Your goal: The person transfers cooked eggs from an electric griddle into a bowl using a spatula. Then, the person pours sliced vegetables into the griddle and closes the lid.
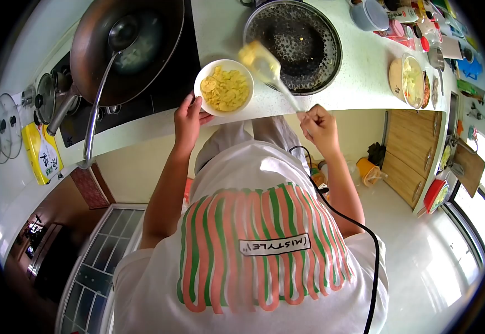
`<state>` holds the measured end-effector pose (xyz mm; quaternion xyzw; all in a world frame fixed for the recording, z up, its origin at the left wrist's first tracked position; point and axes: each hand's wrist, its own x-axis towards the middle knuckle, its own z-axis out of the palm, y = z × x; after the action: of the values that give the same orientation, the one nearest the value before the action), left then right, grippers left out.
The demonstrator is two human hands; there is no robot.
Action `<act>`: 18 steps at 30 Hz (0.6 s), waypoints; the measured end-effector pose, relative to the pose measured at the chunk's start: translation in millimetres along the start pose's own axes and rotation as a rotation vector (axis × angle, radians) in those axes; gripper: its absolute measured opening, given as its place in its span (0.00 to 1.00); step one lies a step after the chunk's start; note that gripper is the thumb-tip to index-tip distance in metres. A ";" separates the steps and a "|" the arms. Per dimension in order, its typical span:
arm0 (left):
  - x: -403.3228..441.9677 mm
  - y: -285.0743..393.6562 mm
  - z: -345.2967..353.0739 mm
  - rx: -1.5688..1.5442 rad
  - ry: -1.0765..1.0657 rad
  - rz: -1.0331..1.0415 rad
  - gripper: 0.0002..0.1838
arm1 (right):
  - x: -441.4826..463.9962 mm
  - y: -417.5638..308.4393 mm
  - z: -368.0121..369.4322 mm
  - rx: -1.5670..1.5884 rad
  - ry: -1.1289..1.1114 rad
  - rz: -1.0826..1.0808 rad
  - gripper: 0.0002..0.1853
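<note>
At the left, a dark wok [162,72] sits over the black cooktop, with some cloudy liquid in it and a metal ladle [98,106] whose handle runs out over the rim toward the person. The left hand [191,118] is part-open, curled against a white bowl [242,107] at the front edge of the counter [362,92]; the bowl holds soft yellow pieces [226,89]. Just right of it, a spatula [278,83] slants from the right hand up and left, its head pointing away from the person. The head is pale, blurred and coated with yellow food. Behind it lies a dark round pan [306,61] with a patterned base. The right hand [320,128] is closed around the spatula's handle. Farther right, a tub [396,83] holds pale, greenish food
</note>
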<state>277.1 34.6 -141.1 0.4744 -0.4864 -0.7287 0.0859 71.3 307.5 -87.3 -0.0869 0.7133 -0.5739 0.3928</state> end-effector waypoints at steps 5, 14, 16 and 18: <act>-2.0 2.9 -10.9 -0.114 -0.110 -0.058 0.29 | -24.8 -33.9 -5.6 -0.591 0.068 -0.071 0.12; -0.1 -8.9 -4.7 -0.134 -0.132 0.016 0.30 | 2.2 -19.5 -74.1 -0.933 0.614 -0.165 0.17; -1.1 -11.9 -6.1 -0.120 -0.135 0.038 0.30 | 7.7 -17.2 -69.7 -1.080 0.670 -0.180 0.17; -2.2 -16.2 -4.4 -0.138 -0.115 0.076 0.30 | 9.9 -15.9 -55.0 -1.223 0.671 -0.067 0.15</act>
<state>287.1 41.4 -152.9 0.4061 -0.4566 -0.7827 0.1180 23.2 337.9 -76.0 -0.1323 0.9881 -0.0772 0.0138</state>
